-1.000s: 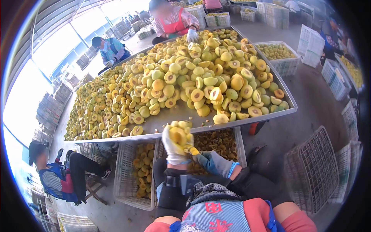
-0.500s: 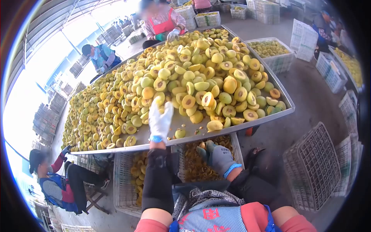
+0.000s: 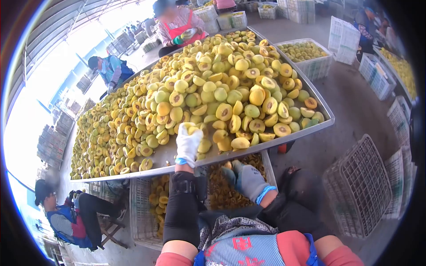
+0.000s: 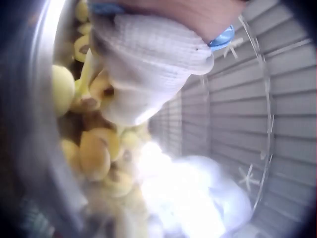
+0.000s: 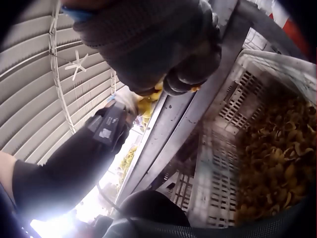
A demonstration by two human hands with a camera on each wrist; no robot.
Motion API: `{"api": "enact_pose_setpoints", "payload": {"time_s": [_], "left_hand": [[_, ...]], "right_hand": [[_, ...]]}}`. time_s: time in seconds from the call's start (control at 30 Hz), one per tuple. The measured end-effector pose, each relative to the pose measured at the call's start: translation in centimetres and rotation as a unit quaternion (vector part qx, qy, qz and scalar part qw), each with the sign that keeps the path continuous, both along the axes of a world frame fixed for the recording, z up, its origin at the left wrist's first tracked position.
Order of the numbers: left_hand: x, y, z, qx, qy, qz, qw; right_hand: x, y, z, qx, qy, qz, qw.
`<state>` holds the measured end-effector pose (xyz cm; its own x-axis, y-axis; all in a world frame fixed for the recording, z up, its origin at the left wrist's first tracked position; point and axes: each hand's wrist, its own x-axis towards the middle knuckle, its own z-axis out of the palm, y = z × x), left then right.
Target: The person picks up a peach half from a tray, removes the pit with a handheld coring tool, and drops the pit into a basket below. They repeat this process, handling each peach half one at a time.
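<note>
In the head view, my white-gloved left hand [image 3: 189,144] curls round a yellow fruit piece [image 3: 192,129] above the tray's near edge. Another fruit [image 3: 204,145] lies beside its fingers. Halved yellow-green fruits with brown centres are heaped across the metal tray [image 3: 213,158]. My grey-gloved right hand [image 3: 251,181] is over a crate of brownish scraps [image 3: 228,190], its fingers curled about a small tan thing [image 3: 228,165], mostly hidden. The left wrist view shows the left glove [image 4: 148,69] next to fruit halves [image 4: 95,154]; the right wrist view shows the right glove [image 5: 153,49] with bent fingers.
A crate of yellow pieces [image 3: 159,195] stands under the tray, left of the scraps. An empty tilted crate [image 3: 361,186] is at the right. One person [image 3: 182,29] sits across the tray, another [image 3: 111,71] farther left, a third [image 3: 66,217] at lower left.
My left hand went from near the right hand to the tray, opened, and now grips fruit there. The yellow pieces it held earlier are gone. The right hand moved over the scrap crate.
</note>
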<state>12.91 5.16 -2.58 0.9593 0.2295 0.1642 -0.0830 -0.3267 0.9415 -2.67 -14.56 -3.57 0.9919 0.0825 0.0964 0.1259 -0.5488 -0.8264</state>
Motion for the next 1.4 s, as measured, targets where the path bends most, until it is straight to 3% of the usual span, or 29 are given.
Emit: {"api": "enact_pose_setpoints", "payload": {"time_s": [0.03, 0.07, 0.13, 0.17, 0.33, 0.57, 0.7, 0.9, 0.97, 1.07, 1.27, 1.37, 1.4], "left_hand": [[-1.9, -0.1, 2.2, -0.165, 0.028, -0.021, 0.986], [-3.2, -0.3, 2.5, -0.237, 0.001, -0.031, 0.971], [-6.2, -1.6, 4.1, -0.297, 0.035, -0.077, 0.951], [-7.9, -2.9, 5.4, -0.257, 0.062, -0.064, 0.962], [-11.0, -4.4, 4.2, -0.287, 0.033, -0.133, 0.948], [-11.6, -6.7, 3.2, -0.359, 0.051, -0.071, 0.929], [-11.7, -7.4, 2.8, -0.398, 0.025, -0.038, 0.916], [-12.0, -6.4, 2.3, -0.247, -0.004, -0.052, 0.968], [-12.1, -5.8, 3.0, -0.229, 0.012, -0.111, 0.967], [-11.8, -5.1, 2.9, -0.21, 0.004, -0.168, 0.963], [-12.2, -6.4, 3.4, -0.347, 0.026, -0.117, 0.93], [-12.7, -6.5, 4.4, -0.35, 0.054, -0.099, 0.93], [-12.8, -6.5, 4.5, -0.337, 0.063, -0.096, 0.934]], "right_hand": [[0.3, 0.1, -0.3, 0.045, -0.005, 0.007, 0.999], [0.5, 0.6, -0.8, 0.123, -0.014, 0.021, 0.992], [0.8, 1.9, -1.5, 0.276, -0.031, 0.042, 0.96], [0.9, 2.5, -1.6, 0.334, -0.039, 0.055, 0.94], [0.7, 2.8, -0.1, 0.286, -0.029, 0.05, 0.956], [0.9, 3.1, -1.4, 0.287, 0.031, 0.055, 0.956], [0.5, 3.7, -1.8, 0.359, 0.078, 0.078, 0.927], [-0.2, 3.5, -1.7, 0.372, 0.085, 0.109, 0.918], [0.0, 3.0, -0.6, 0.384, 0.091, 0.134, 0.909], [-0.7, -0.4, 5.8, 0.343, 0.392, 0.183, 0.834], [-0.1, -0.4, 2.9, 0.46, 0.466, 0.268, 0.707], [0.1, -0.6, 3.7, 0.386, 0.46, 0.258, 0.757], [0.0, -0.6, 3.8, 0.346, 0.418, 0.247, 0.803]]}}
